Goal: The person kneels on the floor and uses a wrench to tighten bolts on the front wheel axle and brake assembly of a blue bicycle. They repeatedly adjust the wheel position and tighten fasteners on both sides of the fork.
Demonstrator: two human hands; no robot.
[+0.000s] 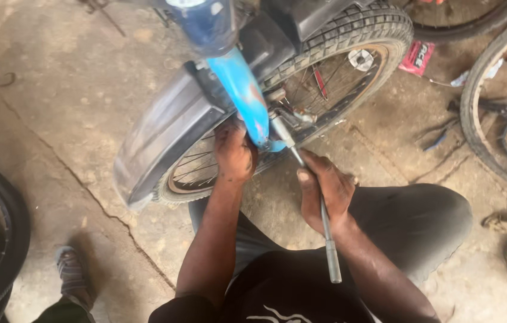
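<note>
— Right hand (325, 191) is wrapped around a long grey metal spanner (316, 197), fingers closed on its shaft; the handle end sticks out below the palm.

— And the left hand (235, 152)?

— Curled shut around the lower end of the blue painted fork leg (243, 93), just left of the spanner's head.

— Beyond them?

— The spoked front wheel with black knobbly tyre (349, 30), and a grey curved mudguard (158, 140) up-left of the left hand.

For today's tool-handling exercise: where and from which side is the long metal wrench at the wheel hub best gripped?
Grip the wrench on its bare lower shaft, from the right, as the right hand does. Its head sits at the hub by the blue fork, where the left hand crowds it.
</note>
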